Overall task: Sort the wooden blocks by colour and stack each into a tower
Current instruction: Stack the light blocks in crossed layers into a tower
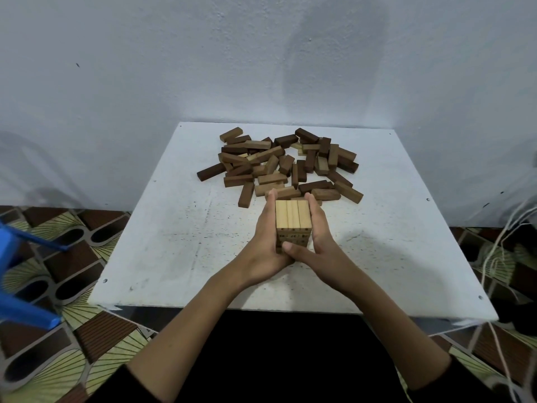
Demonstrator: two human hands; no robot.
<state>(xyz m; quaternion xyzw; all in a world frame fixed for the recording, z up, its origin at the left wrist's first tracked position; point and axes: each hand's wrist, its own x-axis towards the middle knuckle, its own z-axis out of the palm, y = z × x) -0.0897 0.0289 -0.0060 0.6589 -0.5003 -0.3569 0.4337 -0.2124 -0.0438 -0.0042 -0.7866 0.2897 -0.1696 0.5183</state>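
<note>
A tower of light wooden blocks (293, 214) stands at the middle of the white table (174, 234), its top layer made of three pale blocks side by side. My left hand (263, 242) lies flat against the tower's left side with straight fingers. My right hand (319, 237) presses the right side the same way, its thumb laid across the lower front face. Just behind the tower lies a loose pile of mid-brown and dark-brown blocks (279, 164), with a few pale ones mixed in.
The table stands against a pale wall. A blue plastic stool (17, 242) is on the patterned floor to the left. Pale cords (499, 257) hang beside the table's right edge.
</note>
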